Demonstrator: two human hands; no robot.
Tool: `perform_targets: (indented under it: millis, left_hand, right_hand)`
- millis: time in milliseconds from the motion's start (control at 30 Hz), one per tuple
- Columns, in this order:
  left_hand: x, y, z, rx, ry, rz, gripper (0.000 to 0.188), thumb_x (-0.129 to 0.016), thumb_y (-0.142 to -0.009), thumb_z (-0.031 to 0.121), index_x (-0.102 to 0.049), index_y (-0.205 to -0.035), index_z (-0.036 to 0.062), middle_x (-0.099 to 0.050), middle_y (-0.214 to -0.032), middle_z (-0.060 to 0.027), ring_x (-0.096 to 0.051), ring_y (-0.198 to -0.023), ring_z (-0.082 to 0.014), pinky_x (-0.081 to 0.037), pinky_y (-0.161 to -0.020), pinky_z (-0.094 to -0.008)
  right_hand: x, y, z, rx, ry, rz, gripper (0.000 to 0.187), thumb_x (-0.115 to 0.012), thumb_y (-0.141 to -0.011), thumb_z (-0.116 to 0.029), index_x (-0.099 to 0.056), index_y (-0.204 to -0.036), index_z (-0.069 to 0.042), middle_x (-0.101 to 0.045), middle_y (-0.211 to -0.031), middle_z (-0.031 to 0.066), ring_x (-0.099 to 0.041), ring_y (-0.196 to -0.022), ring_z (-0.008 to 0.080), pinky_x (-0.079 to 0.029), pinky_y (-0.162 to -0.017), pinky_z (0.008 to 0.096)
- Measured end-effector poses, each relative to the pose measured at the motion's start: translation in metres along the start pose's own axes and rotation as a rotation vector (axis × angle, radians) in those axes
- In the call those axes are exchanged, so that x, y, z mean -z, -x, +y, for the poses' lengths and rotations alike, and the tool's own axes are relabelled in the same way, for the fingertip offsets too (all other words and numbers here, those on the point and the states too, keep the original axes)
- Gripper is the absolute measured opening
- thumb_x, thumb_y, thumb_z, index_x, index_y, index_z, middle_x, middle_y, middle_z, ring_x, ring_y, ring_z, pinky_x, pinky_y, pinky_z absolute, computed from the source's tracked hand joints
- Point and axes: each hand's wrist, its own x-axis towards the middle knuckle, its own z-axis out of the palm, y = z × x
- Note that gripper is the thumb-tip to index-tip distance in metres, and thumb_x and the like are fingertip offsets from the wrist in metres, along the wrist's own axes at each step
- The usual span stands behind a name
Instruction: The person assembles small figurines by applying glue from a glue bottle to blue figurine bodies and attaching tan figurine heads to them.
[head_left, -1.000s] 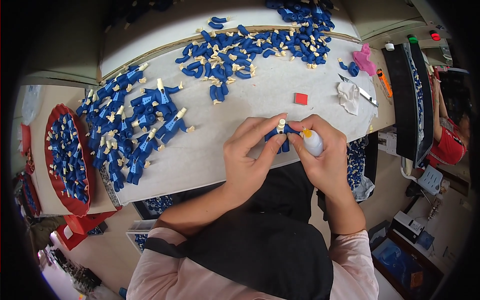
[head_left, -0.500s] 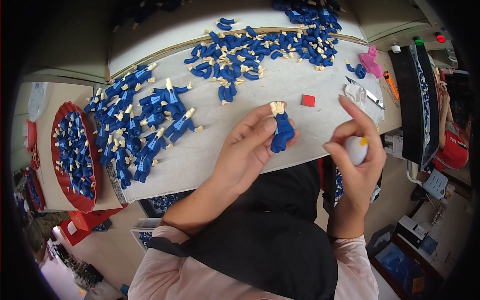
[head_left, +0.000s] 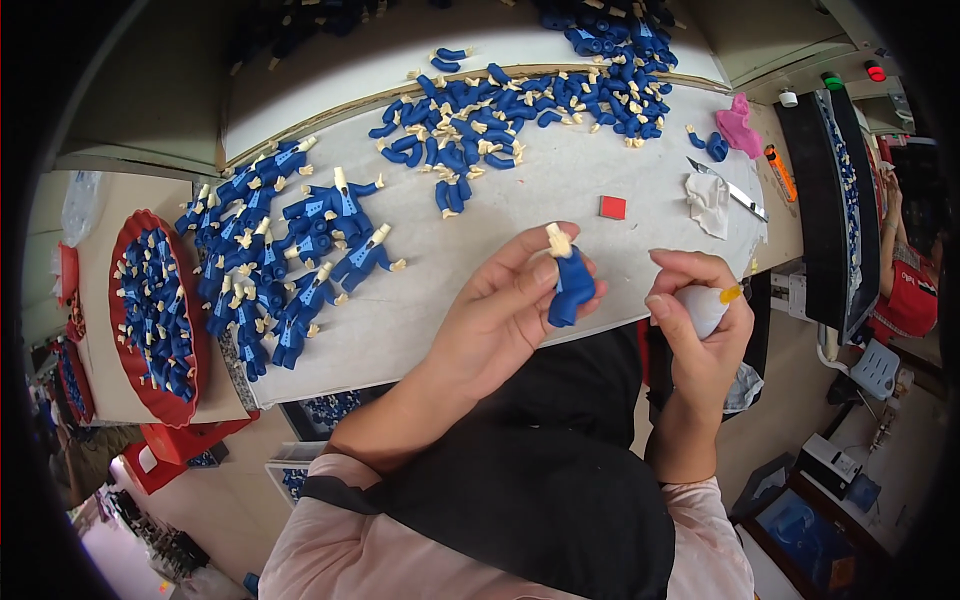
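My left hand is closed round a small blue figure body, held upright above the table's front edge. A cream neck peg and a cream hand show at the figure's top; its lower side is partly behind my fingers. To the right, my right hand is wrapped round a small white squeeze bottle with a yellow tip pointing away to the right. Its thumb and index fingertips come close together near the figure, without touching it. Whether something tiny sits between those fingertips, I cannot tell.
Several assembled blue bodies lie at the table's left, beside a red scalloped basket of more parts. Loose blue arms are heaped at the back. A red square, white tissue, knife and pink cloth lie rightward.
The figure has turned in my left hand, bringing its neck peg into view. My right hand has come slightly left, its raised index finger now bent down toward the thumb.
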Motion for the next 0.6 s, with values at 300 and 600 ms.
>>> perform_targets:
  millis: [300,600]
  left_hand:
    - [0.002,0.000,-0.012,-0.605,-0.880,0.060,0.022,-0.056,-0.077,-0.002,-0.054,-0.099,-0.0007,-0.055,-0.098,-0.0094,-0.054,-0.088,-0.0160,-0.044,-0.076,-0.0250]
    - [0.001,0.000,-0.014,-0.794,-1.142,0.134,0.019,-0.058,-0.073,-0.004,-0.058,-0.091,-0.0002,-0.058,-0.091,-0.0114,-0.057,-0.082,-0.0193,-0.045,-0.069,-0.0249]
  right_hand:
    - [-0.019,0.005,-0.005,0.213,0.221,-0.039,0.028,-0.068,-0.061,0.004,-0.058,-0.087,0.000,-0.057,-0.072,0.0088,-0.057,-0.060,0.0153,-0.043,-0.054,0.0227]
    - [-0.022,0.005,-0.002,0.239,0.213,-0.070,0.028,-0.064,-0.059,0.009,-0.056,-0.085,0.001,-0.056,-0.071,0.0094,-0.057,-0.061,0.0177,-0.043,-0.055,0.0234]
